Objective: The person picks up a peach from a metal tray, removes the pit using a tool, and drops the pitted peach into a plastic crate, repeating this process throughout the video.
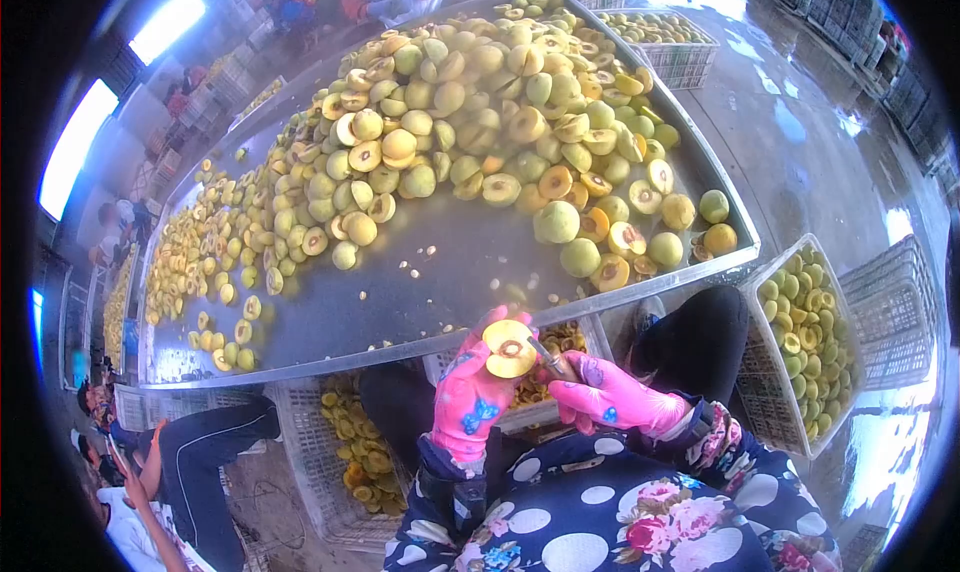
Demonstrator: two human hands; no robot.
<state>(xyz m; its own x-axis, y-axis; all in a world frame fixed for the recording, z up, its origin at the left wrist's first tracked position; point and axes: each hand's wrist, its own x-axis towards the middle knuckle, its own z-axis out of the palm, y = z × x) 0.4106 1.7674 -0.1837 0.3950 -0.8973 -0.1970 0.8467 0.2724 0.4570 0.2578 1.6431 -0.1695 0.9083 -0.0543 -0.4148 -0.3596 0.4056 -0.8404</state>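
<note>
My left hand [466,402], in a pink glove with a blue butterfly print, holds up a yellow peach half [509,349], cut face showing with the brown pit hollow in its middle. In my right hand [625,397], also pink-gloved, is a small pitting knife [561,367] with a brownish handle. Its metal tip points at the right edge of the peach half. Both hands are just off the front rim of a metal table [420,307], above my lap. Heaped over the table are many greenish-yellow peaches and halves [440,102].
A crate of cut fruit [550,342] sits below my hands, another crate [310,462] to the left. At right stands a crate of greenish fruit [850,367] beside a grey crate [890,312]. A seated person [205,472] is at lower left. Small pits dot the tabletop.
</note>
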